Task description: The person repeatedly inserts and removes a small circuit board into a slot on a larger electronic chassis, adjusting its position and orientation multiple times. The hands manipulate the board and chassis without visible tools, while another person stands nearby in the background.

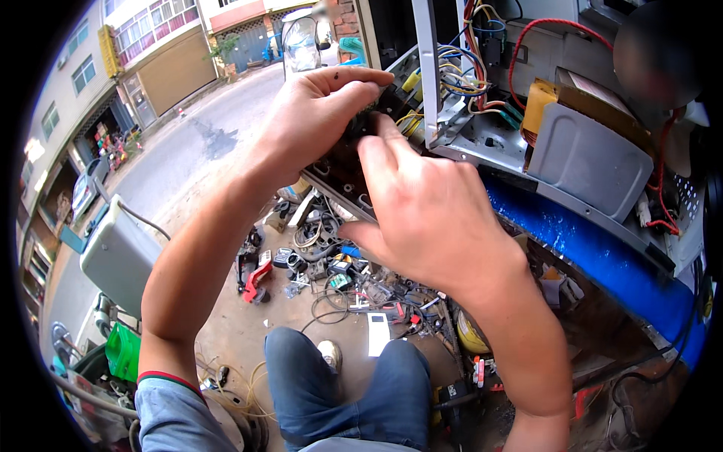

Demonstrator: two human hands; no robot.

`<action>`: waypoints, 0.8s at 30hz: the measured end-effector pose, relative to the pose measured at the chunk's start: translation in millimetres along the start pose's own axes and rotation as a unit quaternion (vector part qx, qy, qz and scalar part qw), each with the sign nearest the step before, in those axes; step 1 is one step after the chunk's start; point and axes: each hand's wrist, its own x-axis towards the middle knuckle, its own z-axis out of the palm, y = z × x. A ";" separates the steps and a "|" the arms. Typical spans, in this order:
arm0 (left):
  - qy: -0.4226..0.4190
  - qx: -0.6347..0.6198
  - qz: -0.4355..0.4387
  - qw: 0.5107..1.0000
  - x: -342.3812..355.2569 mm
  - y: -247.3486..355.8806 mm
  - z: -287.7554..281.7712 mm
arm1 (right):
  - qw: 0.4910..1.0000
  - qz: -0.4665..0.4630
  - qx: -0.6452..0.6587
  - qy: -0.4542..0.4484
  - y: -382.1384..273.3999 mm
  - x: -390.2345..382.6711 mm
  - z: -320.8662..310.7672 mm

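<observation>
Before me stands an opened metal appliance (493,154) with its wiring and inner parts exposed. At its left edge is a small dark part (360,128), mostly covered by my fingers. My left hand (316,113) is closed there, thumb and forefinger pinched toward each other; what lies between them is too small to make out. From the near side my right hand (437,203) reaches in, its fingers curled against the dark part and its thumb held apart. Its fingertips are partly hidden. Just right of the hands runs a bundle of coloured wires (463,75).
Inside the appliance sits a yellow-wound transformer (541,102) beside a grey metal cover (591,143), with a red wire (557,22) above. A blue board (557,222) lies beneath. Cables, tools and scrap parts (331,264) litter the floor. A green bin (122,352) stands left.
</observation>
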 end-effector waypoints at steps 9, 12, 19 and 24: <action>-0.012 -0.100 0.007 0.995 -16.0 -7.6 -14.0 | 0.916 0.175 0.335 0.133 -44.4 -131.0 4.2; -0.009 -0.095 -0.015 0.995 -22.6 -11.2 -21.6 | 0.878 0.258 0.389 0.104 -59.8 -171.1 27.6; 0.086 -0.098 -0.053 0.990 -66.2 -30.7 -26.1 | 0.863 0.269 0.424 0.048 -74.8 -203.3 46.7; 0.128 0.016 0.046 0.991 -54.5 -23.4 -31.7 | 0.860 0.255 0.438 0.056 -77.4 -200.4 52.3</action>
